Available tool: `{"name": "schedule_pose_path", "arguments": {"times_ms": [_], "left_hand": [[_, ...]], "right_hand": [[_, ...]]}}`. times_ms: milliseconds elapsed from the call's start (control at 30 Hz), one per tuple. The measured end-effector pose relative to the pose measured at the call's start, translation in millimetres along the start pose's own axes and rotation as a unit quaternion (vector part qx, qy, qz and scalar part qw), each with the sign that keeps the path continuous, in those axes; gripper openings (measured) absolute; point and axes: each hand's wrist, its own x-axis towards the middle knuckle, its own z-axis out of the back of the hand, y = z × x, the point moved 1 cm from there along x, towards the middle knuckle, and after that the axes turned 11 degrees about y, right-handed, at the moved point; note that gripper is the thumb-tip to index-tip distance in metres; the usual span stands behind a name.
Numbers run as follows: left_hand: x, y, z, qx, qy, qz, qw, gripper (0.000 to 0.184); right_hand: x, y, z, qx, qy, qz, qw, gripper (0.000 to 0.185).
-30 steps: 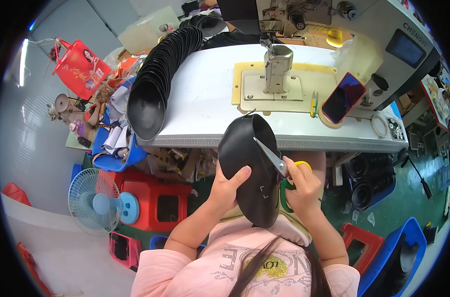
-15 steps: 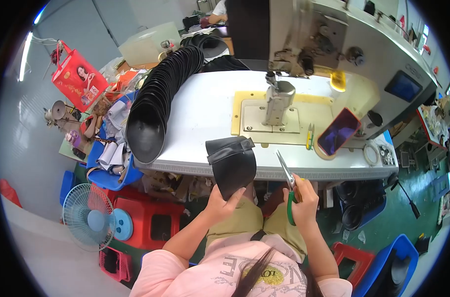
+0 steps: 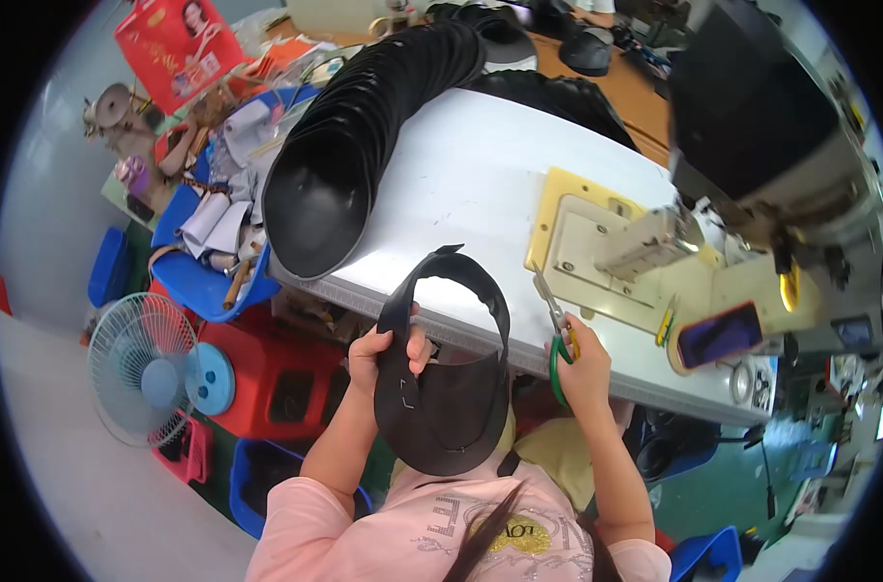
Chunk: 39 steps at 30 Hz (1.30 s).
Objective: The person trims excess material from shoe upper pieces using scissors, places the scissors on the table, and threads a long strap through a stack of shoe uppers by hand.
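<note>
My left hand [image 3: 378, 357] grips a black sun visor [image 3: 441, 412] by the left side of its band, fingers reaching inside the loop. The visor's brim hangs toward my lap and the curved band stands up above it. My right hand [image 3: 587, 369] is closed around green-handled scissors [image 3: 550, 303], blades pointing up and away over the table's front edge. The scissors and the visor are apart. Beyond my left hand, a long row of nested black visors [image 3: 320, 209] lies across the white table [image 3: 461, 184].
A sewing machine [image 3: 655, 242] stands on the right, with yellow-handled snips [image 3: 668, 320] and a phone [image 3: 721, 336] near it. Left of the table are a blue bin [image 3: 184, 276] of scraps, a fan [image 3: 146, 369] and a red stool [image 3: 257, 373].
My view has swung to the right. The visor has been turned, its band now raised and open, and brought closer to my body. The scissors remain in my right hand.
</note>
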Motion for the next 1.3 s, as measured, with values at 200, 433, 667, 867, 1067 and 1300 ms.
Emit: {"name": "schedule_pose_path", "arguments": {"times_ms": [200, 433, 667, 867, 1067, 1300], "left_hand": [[2.1, -36.2, -34.4, 0.164, -0.109, -0.025, 0.98, 0.066], [19.1, -102.4, -83.1, 0.542, -0.212, -0.111, 0.806, 0.054], [142.5, -154.9, 73.9, 0.847, -0.294, 0.022, 0.442, 0.054], [208.2, -148.4, 92.4, 0.836, -0.385, -0.015, 0.392, 0.06], [168.2, -137.0, 82.4, 0.824, -0.328, -0.108, 0.448, 0.05], [130.9, -127.3, 78.7, 0.771, -0.33, -0.241, 0.488, 0.042]], "right_hand": [[61.6, 6.4, -27.9, -0.1, 0.03, 0.027, 0.994, 0.045], [105.8, 16.2, -57.7, -0.134, -0.012, 0.183, 0.974, 0.044], [106.8, 15.6, -55.7, -0.087, -0.028, 0.202, 0.975, 0.041], [105.4, 17.5, -53.9, -0.102, -0.065, 0.228, 0.966, 0.04], [104.9, 14.2, -54.9, -0.09, -0.057, 0.218, 0.97, 0.04], [103.4, 13.3, -53.9, -0.091, -0.059, 0.225, 0.968, 0.039]]}}
